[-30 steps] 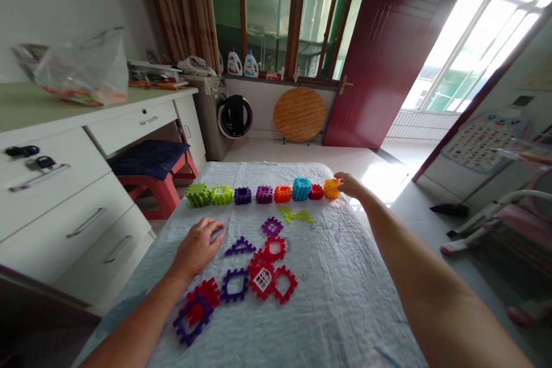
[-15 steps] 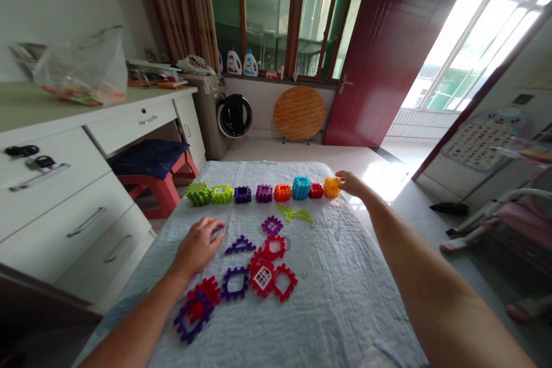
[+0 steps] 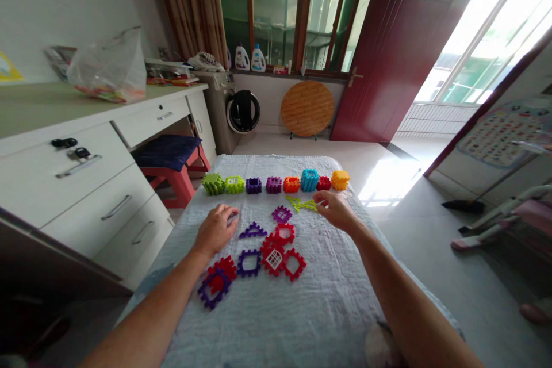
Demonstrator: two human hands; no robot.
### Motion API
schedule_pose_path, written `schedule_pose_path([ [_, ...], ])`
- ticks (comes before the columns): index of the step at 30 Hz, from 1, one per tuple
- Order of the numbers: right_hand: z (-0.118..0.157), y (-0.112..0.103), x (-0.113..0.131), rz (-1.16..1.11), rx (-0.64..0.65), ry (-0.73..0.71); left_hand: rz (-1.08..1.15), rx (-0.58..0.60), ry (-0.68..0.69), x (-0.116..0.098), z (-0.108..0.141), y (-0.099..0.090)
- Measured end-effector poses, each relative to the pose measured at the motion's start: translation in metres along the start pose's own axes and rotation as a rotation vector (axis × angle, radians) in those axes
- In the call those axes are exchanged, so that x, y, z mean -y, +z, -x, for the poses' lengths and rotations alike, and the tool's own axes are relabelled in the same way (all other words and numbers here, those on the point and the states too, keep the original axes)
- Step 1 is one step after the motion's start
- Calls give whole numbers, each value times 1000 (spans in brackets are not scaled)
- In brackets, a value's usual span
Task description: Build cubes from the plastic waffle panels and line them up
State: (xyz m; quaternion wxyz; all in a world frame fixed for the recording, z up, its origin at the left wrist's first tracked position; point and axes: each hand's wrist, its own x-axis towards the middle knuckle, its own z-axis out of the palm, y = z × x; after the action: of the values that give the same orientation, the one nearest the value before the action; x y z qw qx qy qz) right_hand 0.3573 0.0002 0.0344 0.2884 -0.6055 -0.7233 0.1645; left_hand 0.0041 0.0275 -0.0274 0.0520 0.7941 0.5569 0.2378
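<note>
My left hand (image 3: 218, 229) rests on the cloth with loosely bent fingers and nothing visible in it, left of a purple triangle frame (image 3: 253, 231). My right hand (image 3: 337, 211) is at the right end of the lime-green triangle pieces (image 3: 297, 203), fingertips by their edge and slightly apart; whether they touch is unclear. Beyond it stand a yellow block (image 3: 340, 180), a red block (image 3: 323, 183) and a taller blue block (image 3: 309, 180). Nearer lie a purple lattice square (image 3: 282, 214), a red panel with a white window (image 3: 273, 260) and a purple square frame (image 3: 249, 263).
The row continues left with an orange block (image 3: 291, 184), a lime block (image 3: 234, 184) and a green block (image 3: 213, 184). Red and purple panels (image 3: 214, 288) overlap near my left forearm. A pale quilted cloth (image 3: 319, 310) covers the table. A stool (image 3: 169, 152) stands at the left.
My right hand has left the yellow block and come back toward me and left, to the lime-green pieces. The view has shifted slightly; my left hand stays on the cloth.
</note>
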Motion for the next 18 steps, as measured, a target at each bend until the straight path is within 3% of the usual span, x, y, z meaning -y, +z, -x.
schedule_pose_path([
  [3, 11, 22, 26, 49, 125, -73, -21, 1, -18, -2, 0, 0],
  [7, 21, 42, 41, 74, 139, -261, -32, -2, -30, -3, -1, 1],
  [11, 25, 55, 40, 73, 145, -369, -38, -6, -41, -4, -1, 1],
  [18, 25, 60, 30, 13, 159, -370, -33, -17, -51, -8, -1, -1],
])
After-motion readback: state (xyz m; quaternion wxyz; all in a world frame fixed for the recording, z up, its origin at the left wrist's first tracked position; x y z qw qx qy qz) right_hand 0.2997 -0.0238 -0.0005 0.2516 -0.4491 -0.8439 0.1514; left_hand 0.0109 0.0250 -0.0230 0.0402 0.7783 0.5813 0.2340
